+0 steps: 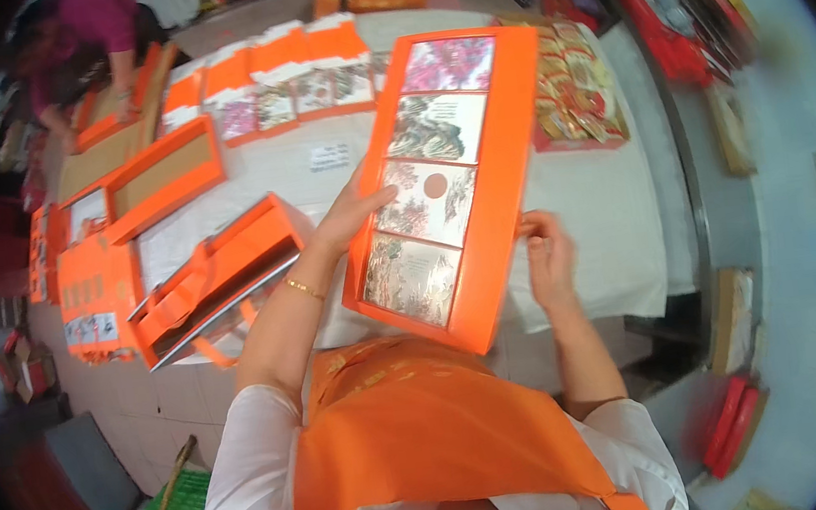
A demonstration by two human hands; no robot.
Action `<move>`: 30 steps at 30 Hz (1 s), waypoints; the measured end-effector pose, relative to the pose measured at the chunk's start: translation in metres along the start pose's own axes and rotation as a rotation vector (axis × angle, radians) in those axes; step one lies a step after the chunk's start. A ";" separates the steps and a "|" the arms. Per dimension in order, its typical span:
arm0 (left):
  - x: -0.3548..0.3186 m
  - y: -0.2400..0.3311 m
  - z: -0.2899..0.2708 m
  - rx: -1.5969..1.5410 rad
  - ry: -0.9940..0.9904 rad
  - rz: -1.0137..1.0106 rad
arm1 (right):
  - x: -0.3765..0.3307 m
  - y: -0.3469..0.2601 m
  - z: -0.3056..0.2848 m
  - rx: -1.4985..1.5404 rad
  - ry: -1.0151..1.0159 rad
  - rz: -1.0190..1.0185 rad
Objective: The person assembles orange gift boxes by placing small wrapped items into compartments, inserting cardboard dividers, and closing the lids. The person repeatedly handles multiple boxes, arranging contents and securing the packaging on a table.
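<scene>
My left hand (351, 213) grips the left long edge of an orange box tray (501, 184), thumb over the rim and fingers underneath. The tray is held up at a slant in front of me. Down its length sit several square packs in glossy wrap: a pink-flowered one (449, 64) at the top, grey-and-white landscape prints below, one with a brown disc (434, 185). Close by the tray's right edge is my right hand (546, 249), its fingers curled and slightly blurred. Whether they touch the edge I cannot make out.
An open orange carrying box (219, 276) and an orange tray frame (163, 177) lie at left. Packs with orange sleeves (281, 63) line the table's back. A carton of gold-and-red packets (575, 85) stands at right. A co-worker's hands (124, 106) handle orange boxes far left.
</scene>
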State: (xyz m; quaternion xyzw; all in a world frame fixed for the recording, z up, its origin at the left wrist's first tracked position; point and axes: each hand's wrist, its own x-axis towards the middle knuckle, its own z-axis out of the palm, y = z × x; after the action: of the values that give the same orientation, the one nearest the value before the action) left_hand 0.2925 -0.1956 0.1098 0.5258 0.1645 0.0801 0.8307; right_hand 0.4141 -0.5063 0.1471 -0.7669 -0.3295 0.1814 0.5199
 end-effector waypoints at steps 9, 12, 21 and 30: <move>-0.051 0.093 0.002 0.121 -0.105 -0.033 | 0.112 -0.119 -0.058 -0.919 -0.080 -1.195; -0.050 0.097 -0.006 0.129 -0.074 -0.012 | 0.141 -0.117 -0.049 -0.822 -0.121 -1.395; -0.130 0.203 0.004 0.227 0.108 0.163 | 0.128 -0.232 -0.029 -0.743 0.095 -1.708; -0.279 0.136 -0.234 1.388 0.423 0.066 | 0.102 -0.237 0.016 -0.695 -0.020 -1.291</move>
State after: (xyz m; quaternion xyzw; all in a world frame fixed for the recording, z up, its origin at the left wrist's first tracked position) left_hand -0.0460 -0.0235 0.1933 0.9097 0.3187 0.0822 0.2534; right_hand 0.4023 -0.3678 0.3648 -0.5389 -0.7590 -0.2693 0.2468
